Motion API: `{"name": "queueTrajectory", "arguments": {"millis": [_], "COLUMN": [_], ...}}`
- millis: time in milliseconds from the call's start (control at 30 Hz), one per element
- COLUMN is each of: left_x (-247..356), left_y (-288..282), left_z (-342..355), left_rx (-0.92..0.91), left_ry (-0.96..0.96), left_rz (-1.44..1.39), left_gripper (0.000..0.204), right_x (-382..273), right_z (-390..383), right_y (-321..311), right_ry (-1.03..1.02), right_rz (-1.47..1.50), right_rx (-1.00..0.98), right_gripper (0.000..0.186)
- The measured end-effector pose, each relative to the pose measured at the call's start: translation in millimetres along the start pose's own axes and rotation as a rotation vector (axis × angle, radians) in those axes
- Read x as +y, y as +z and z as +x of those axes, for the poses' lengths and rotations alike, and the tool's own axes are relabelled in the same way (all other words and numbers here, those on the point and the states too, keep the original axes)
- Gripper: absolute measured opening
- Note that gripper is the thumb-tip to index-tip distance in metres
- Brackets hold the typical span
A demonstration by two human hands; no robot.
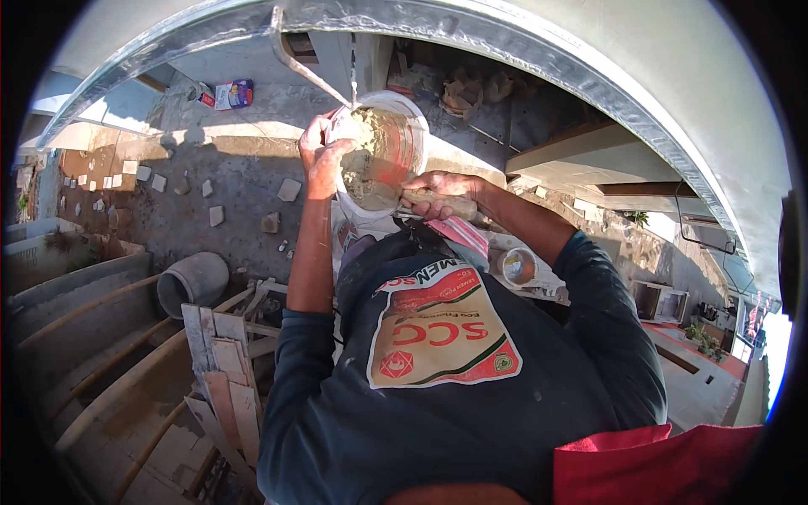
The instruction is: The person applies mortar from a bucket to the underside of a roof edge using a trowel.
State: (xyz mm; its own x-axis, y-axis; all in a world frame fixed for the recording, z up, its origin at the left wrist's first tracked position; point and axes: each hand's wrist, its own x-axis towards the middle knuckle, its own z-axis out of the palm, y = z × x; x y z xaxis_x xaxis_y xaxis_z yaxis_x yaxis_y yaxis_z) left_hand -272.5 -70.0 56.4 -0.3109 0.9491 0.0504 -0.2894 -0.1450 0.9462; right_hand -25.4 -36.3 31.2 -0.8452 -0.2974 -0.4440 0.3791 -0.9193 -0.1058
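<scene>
In front of me is a white bucket (422,126) with crumbly yellowish mortar (364,143) inside. Its inner wall shows reddish and brownish smears. My left hand (324,158), dusted pale, is closed on the bucket's left rim, thumb toward the inside. At the near right rim, my right hand (439,187) wraps round a thick pale handle (459,204) of a tool. The tool's working end is hidden, so its kind cannot be told. A bent metal rod (307,71) comes down to the bucket's far left rim, beside a thin hanging cord (353,67).
A metal-edged overhang (210,32) arches above. Far below lies ground with scattered blocks (216,216). At lower left are planks (227,362), poles and a concrete cylinder (195,282). A second bucket (518,267) stands right of my body. A bag (234,94) lies at far left.
</scene>
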Motion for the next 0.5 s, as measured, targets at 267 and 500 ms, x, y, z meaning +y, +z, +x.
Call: {"name": "queueTrajectory", "arguments": {"millis": [267, 500], "left_x": [-16, -42], "left_y": [-15, -24], "left_z": [7, -6], "left_rx": [0.100, 0.046], "left_ry": [-0.109, 0.094], "left_rz": [0.043, 0.087], "left_gripper": [0.026, 0.024], "right_x": [-15, -24], "right_z": [-29, 38], "right_y": [23, -17], "right_ry": [-0.399, -0.604], "right_rz": [-2.385, -2.535], "right_rx": [0.826, 1.385], "right_gripper": [0.025, 0.020]}}
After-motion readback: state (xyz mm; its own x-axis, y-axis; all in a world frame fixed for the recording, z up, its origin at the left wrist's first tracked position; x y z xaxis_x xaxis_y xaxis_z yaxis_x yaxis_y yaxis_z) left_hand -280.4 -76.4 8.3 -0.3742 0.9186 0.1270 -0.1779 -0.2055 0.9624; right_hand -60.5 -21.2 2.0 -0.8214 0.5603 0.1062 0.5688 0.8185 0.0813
